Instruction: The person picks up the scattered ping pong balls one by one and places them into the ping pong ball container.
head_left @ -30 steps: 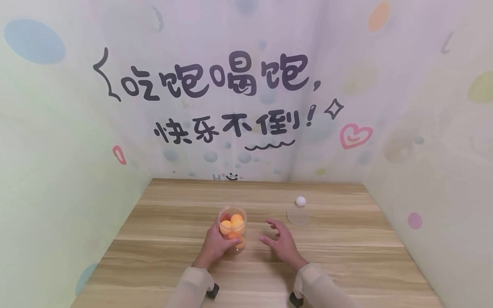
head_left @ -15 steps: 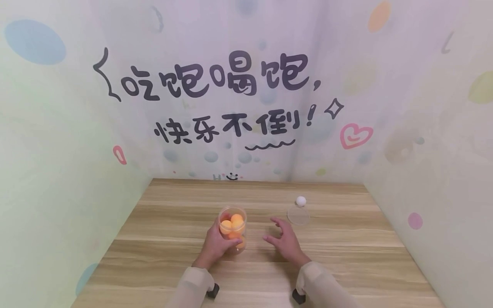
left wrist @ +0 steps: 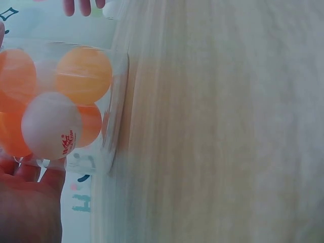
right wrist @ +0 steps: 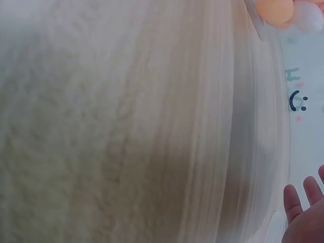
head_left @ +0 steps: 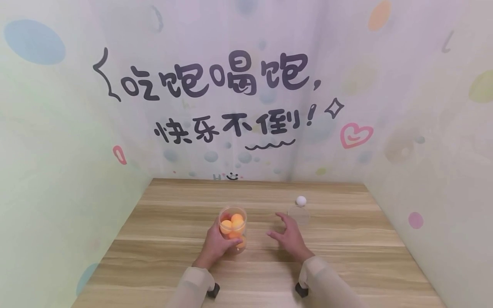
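Note:
My left hand (head_left: pixel 216 246) grips a clear plastic jar (head_left: pixel 233 208), which stands upright with its top uncovered. Inside are several orange table tennis balls (head_left: pixel 226 226); the left wrist view also shows a white ball (left wrist: pixel 50 126) with red print through the jar's wall. Whether the base touches the table cannot be told. To the right, my right hand (head_left: pixel 291 238) hovers over the table, thumb and fingers spread apart and holding nothing. Just beyond its fingers lies a clear round lid (head_left: pixel 299 214), partly covered by the hand. Behind the lid sits a loose white ball (head_left: pixel 301 200).
The wood-grain table (head_left: pixel 173 214) has patterned walls on its left, right and far sides. Dark lettering (head_left: pixel 231 77) marks the back wall (head_left: pixel 231 25). Black wrist pieces (head_left: pixel 213 291) show under both sleeves (head_left: pixel 327 282).
My right hand has moved right and slightly away from me, toward the lid, and now overlaps its near edge. The left hand and jar have stayed put.

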`<state>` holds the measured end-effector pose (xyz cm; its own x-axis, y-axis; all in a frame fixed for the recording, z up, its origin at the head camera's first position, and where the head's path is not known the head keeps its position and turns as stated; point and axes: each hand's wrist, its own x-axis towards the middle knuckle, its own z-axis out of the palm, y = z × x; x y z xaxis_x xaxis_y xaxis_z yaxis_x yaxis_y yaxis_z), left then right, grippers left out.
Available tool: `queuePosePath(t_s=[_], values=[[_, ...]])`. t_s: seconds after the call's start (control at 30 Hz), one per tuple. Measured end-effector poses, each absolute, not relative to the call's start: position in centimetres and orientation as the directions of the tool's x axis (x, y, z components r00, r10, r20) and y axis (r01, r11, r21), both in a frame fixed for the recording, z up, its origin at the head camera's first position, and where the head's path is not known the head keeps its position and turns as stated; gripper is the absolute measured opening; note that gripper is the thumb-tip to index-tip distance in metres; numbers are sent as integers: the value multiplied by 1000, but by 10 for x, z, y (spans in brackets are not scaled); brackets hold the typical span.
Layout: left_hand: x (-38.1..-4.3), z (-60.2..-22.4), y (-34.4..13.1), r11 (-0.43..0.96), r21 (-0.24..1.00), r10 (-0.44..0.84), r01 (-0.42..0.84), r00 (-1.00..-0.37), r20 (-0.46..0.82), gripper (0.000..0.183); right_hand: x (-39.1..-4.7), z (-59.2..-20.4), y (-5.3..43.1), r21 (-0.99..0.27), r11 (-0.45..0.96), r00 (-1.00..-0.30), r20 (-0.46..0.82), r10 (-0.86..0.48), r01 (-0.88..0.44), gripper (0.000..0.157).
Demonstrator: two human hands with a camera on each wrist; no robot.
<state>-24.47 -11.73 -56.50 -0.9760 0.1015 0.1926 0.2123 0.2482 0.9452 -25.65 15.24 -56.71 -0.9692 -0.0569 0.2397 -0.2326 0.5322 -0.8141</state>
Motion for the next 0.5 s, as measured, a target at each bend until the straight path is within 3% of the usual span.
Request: queuePosePath(t_s=[0.5], values=[[-245,-565,-118,231,952,112,202,-977,180,92,-267,-568,162,-790,565,-967,249,-58,-237,69]])
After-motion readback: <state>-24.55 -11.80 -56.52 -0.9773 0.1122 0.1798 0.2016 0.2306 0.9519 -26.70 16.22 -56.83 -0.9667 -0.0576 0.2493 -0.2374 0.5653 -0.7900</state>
